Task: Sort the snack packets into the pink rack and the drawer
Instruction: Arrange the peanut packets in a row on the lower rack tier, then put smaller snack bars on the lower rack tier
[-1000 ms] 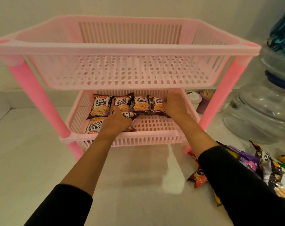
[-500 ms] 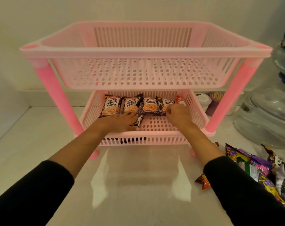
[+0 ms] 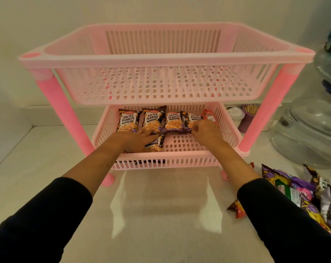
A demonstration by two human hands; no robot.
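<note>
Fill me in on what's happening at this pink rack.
A person is lining up salted peanut packets along the back of the pink rack's lower basket. The left hand rests flat on a front packet; the right hand adjusts the row's right end. The top basket looks empty, and a pile of mixed packets waits on the counter.

The pink rack has 2 tiers; 5 salted peanut packets and 1 red packet lie in the lower one, with 2 hands there.
</note>
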